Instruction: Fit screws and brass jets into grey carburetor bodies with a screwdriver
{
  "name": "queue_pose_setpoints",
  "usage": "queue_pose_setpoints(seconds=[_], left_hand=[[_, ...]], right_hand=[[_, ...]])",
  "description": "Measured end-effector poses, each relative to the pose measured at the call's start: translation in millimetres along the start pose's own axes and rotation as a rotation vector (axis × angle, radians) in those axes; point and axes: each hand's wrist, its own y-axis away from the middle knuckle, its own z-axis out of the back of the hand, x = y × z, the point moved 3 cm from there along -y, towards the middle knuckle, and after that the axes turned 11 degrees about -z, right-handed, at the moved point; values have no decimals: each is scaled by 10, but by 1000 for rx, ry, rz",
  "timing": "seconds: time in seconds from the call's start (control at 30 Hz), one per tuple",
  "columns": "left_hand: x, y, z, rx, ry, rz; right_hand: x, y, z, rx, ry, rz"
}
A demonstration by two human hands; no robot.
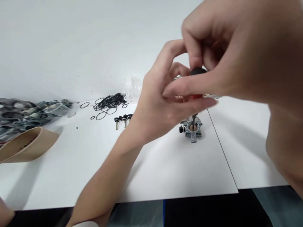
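A screwdriver [198, 72] with a black and red handle stands nearly upright, its shaft reaching down into the round bore of a small metal carburetor [193, 138]. My right hand [220, 60] has its fingers and thumb closed around the top of the handle. Lower down, my left hand [161, 97] curls its thumb and fingers around the handle, hiding much of it. A brown plate shows inside the bore under the screwdriver tip. On the carburetor's left side is a black knob [181, 129]. The carburetor rests on the white table [175, 170].
Black rubber rings [111, 102] lie heaped at the back, with a clear plastic bag [133, 86] beside them. Several small black-topped parts [121, 119] lie closer. Metal parts [21, 113] and a tan bin [40, 145] occupy the left. A person's skin [4, 212] shows at bottom left.
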Motion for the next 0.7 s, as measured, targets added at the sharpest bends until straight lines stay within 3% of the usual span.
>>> queue_pose_setpoints(seconds=[0.03, 0.1, 0.27, 0.3, 0.4, 0.5, 0.7], left_hand=[[21, 6, 11, -31, -24, 17], [60, 17, 44, -56, -41, 42], [46, 14, 84, 0, 41, -18], [38, 13, 69, 15, 42, -13], [59, 15, 5, 15, 27, 64], [104, 4, -6, -67, 100, 23], [138, 9, 67, 27, 147, 16]], right_hand=[[47, -2, 10, -61, 147, 83], [60, -9, 52, -65, 231, 132], [-165, 27, 116, 210, 94, 271], [-209, 30, 106, 176, 110, 268], [-225, 28, 44, -137, 245, 184], [-113, 23, -43, -229, 321, 150], [-151, 14, 62, 134, 54, 213]])
